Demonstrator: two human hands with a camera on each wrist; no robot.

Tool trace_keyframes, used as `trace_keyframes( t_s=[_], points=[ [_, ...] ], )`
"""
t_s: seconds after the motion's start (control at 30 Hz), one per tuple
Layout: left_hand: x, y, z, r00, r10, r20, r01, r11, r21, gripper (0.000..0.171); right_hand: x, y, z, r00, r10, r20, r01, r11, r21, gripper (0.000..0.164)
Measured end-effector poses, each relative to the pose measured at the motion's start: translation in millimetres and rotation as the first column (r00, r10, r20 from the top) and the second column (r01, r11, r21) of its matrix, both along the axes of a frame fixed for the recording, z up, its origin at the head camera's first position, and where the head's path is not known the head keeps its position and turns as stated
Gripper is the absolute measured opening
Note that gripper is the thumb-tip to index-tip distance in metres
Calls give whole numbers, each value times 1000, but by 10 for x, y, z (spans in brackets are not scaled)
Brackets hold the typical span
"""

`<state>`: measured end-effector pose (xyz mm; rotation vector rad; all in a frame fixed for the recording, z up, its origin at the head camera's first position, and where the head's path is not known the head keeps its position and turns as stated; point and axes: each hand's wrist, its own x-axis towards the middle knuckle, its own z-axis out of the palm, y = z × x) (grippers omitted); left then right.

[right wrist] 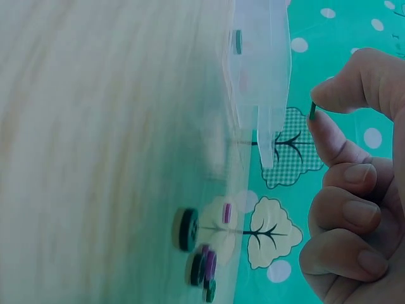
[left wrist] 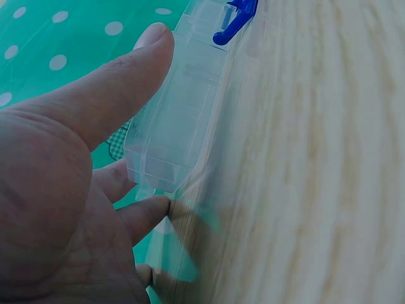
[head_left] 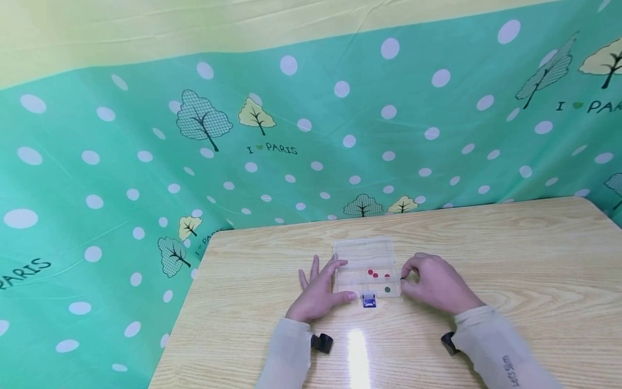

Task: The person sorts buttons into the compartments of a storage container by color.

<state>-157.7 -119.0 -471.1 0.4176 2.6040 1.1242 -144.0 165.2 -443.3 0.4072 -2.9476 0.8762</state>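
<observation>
A clear plastic box (head_left: 364, 248) stands with its lid raised and a blue latch (head_left: 369, 301) at its near edge. Inside, several red buttons (head_left: 376, 275) and one green button (head_left: 387, 289) lie in separate compartments. My left hand (head_left: 318, 294) rests at the box's left side, fingers spread, its thumb (left wrist: 136, 79) along the near edge and its index finger reaching over the left wall. Just off the box's right side, my right hand (head_left: 434, 281) pinches a small dark green button (right wrist: 312, 111) edge-on between thumb and index finger, its other fingers curled.
Several loose buttons, dark green (right wrist: 188, 229) and purple (right wrist: 227, 213), lie on the wooden table (head_left: 267, 248) right of the box, hidden behind my right hand in the head view. A green dotted curtain (head_left: 325, 140) hangs behind the table's far edge.
</observation>
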Motion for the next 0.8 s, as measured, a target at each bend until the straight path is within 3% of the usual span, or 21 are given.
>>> trace_keyframes(
  t_s=[0.8],
  points=[
    [5,-2,9,1000,-5,6,5,1000,0,79,-21,-236,-28,999,31,32,-31,999,-21,11]
  ],
)
